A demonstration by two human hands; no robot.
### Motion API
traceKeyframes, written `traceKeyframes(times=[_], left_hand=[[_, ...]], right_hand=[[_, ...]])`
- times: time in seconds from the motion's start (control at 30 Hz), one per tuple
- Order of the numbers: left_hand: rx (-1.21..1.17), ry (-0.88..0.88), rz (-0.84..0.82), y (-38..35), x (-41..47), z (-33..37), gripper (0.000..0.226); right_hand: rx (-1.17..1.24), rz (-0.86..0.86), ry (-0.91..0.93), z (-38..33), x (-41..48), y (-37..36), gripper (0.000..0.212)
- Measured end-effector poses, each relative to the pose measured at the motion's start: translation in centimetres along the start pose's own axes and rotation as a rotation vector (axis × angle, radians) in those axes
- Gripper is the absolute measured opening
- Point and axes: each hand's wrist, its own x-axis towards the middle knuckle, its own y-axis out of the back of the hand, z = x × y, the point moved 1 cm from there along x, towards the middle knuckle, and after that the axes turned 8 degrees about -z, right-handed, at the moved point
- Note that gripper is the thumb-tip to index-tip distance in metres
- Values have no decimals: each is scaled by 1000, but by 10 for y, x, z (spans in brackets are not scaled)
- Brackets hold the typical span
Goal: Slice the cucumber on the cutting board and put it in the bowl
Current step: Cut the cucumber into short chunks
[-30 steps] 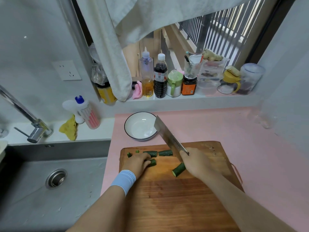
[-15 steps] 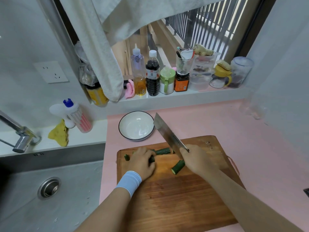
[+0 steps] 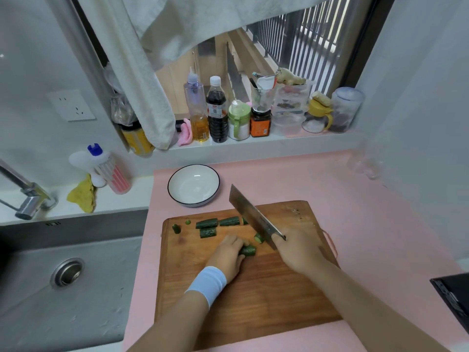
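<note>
A wooden cutting board (image 3: 253, 295) lies on the pink counter. Several green cucumber pieces (image 3: 206, 223) are spread along its far edge. My left hand (image 3: 227, 255), with a blue wristband, holds down a short cucumber piece (image 3: 248, 250) near the board's middle. My right hand (image 3: 299, 250) grips the handle of a cleaver (image 3: 251, 217), whose blade is raised and angled up to the left, just right of that piece. A white bowl (image 3: 194, 185) with a dark rim stands empty beyond the board.
A steel sink (image 3: 66, 275) and tap (image 3: 28, 196) are on the left. Bottles and jars (image 3: 215, 113) line the window sill behind. A towel (image 3: 142, 72) hangs over the sill. A dark object (image 3: 454, 298) sits at the right edge.
My left hand has left the far pieces and moved back and right onto another cucumber piece. The cleaver stays raised in my right hand.
</note>
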Motion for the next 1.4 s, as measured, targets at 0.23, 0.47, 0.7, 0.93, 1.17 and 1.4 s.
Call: traceKeyframes(times=[0.23,0.47,0.7,0.93,1.17,1.4], left_hand=[[109,-46,216,-11,-58,-10,32],[73,121,362,-25,-79,7,41],[56,89,382,-37,-81,11,22],[53,7,427,-37,-80,7,20],[36,-20,428,-39,-80,3,18],[30,-15,426,-39,-80,3,19]], right_hand=[[-17,-136,117,8,-11,-16,40],[-107,-206,195,2,-19,-31,41],[-154,-255,183,3,-19,-39,37],[-142,-289,185,-1,-22,-43,35],[-139,-290,190,-6,-25,-39,36],[-167,-220,230,-21,-38,-35,35]])
